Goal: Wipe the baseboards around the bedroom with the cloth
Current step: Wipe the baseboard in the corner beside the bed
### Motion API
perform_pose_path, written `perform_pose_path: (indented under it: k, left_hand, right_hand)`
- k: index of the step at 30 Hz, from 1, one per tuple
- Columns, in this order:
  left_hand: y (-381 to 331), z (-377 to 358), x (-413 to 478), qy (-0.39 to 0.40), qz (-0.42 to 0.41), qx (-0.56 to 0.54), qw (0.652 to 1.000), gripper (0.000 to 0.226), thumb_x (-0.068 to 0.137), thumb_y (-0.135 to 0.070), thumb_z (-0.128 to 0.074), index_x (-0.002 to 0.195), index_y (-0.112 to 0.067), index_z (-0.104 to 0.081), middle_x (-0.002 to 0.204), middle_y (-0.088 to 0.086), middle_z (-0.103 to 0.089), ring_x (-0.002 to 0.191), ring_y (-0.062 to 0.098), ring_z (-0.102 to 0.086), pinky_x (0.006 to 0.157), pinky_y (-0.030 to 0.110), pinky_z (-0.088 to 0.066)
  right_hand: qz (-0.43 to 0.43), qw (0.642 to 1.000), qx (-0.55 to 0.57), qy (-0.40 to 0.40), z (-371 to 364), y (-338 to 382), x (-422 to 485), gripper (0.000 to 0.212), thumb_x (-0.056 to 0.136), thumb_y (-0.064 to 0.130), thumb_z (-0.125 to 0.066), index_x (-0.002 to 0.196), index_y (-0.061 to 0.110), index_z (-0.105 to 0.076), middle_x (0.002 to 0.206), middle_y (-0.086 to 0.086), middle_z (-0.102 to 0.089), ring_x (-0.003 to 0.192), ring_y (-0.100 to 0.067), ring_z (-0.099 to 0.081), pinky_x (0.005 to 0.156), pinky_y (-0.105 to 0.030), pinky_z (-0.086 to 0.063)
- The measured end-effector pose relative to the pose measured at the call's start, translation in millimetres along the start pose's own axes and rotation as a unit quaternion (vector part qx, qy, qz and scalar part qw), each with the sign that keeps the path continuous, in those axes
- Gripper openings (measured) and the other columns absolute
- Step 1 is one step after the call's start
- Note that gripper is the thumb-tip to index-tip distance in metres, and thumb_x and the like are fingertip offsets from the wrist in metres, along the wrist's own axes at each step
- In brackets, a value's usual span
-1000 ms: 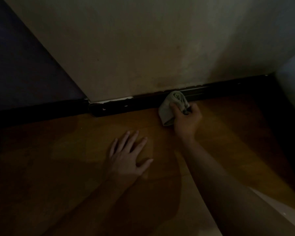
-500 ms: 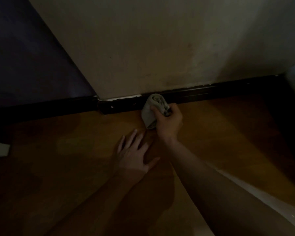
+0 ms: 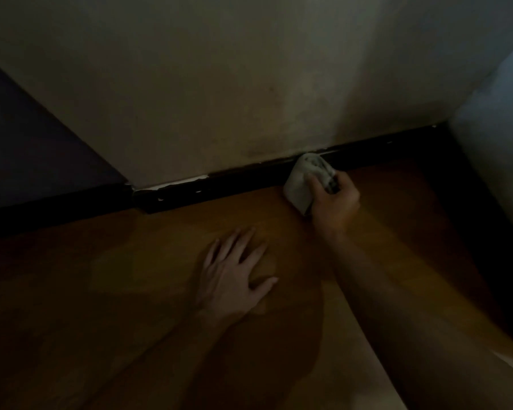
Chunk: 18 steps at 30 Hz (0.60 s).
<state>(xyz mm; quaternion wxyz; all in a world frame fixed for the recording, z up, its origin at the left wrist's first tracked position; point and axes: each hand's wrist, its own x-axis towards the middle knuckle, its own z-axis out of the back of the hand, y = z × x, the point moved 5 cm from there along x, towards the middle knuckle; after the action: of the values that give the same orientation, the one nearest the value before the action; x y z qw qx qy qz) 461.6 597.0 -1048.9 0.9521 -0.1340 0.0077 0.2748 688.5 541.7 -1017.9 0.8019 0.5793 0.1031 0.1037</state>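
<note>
One cloth [image 3: 299, 184], pale and bunched, sits in the centre right of the frame. It is pressed against the dark baseboard [image 3: 243, 177] where that meets the wooden floor [image 3: 125, 270]. The right hand [image 3: 335, 202] grips it, with the fingers [image 3: 312, 182] curled closed round the fabric. The cloth's top reaches the baseboard's upper edge, and its lower corner hangs to the floor.

The left hand [image 3: 234, 279], the second of the two in view, lies flat on the floor at centre. Its fingers are spread wide and hold nothing, and it is apart from the baseboard.

The baseboard runs in two stretches. One lies under the pale wall [image 3: 219, 84]. The other, darker one lies under the dark panel [image 3: 27, 137] at left. They meet at a corner left of centre, where the top edge shows white chips.

At the far right, a pale blue surface [image 3: 501, 119] closes off the baseboard's end. Open floor lies to the left of the hands. No writing or label can be read in the dim light.
</note>
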Motion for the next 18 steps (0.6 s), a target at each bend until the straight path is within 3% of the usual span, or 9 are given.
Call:
perform_pose_path:
  k: [5,11,14,18]
  left_hand:
    - [-0.6,-1.4,-0.1,-0.009,-0.001,0.016,1.000,0.071,0.094,-0.079,-0.029,0.152,-0.041,-0.040,0.165,-0.008,-0.028,0.152,0.018,-0.023,0.120,0.043,-0.010]
    - [-1.9,-2.7,-0.1,-0.022,0.001,0.018,1.000,0.068,0.094,-0.075,-0.034,0.150,-0.039,-0.045,0.164,-0.006,-0.032,0.151,0.020,-0.028,0.120,0.046,-0.016]
    - [-2.1,-3.4,0.3,-0.015,-0.001,0.020,1.000,0.069,0.094,-0.077,-0.031,0.151,-0.040,-0.043,0.164,-0.006,-0.031,0.151,0.020,-0.027,0.120,0.046,-0.015]
    - [-0.5,-4.3,0.8,-0.002,0.004,0.023,1.000,0.071,0.093,-0.079,-0.027,0.153,-0.042,-0.039,0.165,-0.008,-0.028,0.152,0.019,-0.025,0.119,0.048,-0.015]
  right_hand:
    - [0.009,0.998,-0.011,-0.063,22.5,2.9,14.3,0.024,0.086,0.032,-0.078,0.098,0.013,-0.071,0.090,0.002,-0.066,0.086,-0.015,-0.063,0.078,-0.037,-0.054]
    - [0.051,0.997,-0.043,0.044,-11.6,10.1,-3.8,0.030,0.085,0.034,-0.079,0.103,0.012,-0.072,0.096,-0.003,-0.071,0.088,-0.016,-0.065,0.074,-0.027,-0.052]
    - [0.032,0.999,-0.038,0.003,4.6,8.7,5.4,0.027,0.085,0.032,-0.079,0.102,0.012,-0.072,0.090,0.004,-0.067,0.084,-0.010,-0.062,0.062,-0.006,-0.040]
    - [0.011,0.998,-0.025,-0.049,17.2,6.4,9.4,0.027,0.085,0.030,-0.080,0.102,0.011,-0.071,0.089,0.005,-0.064,0.084,-0.010,-0.059,0.059,0.001,-0.036]
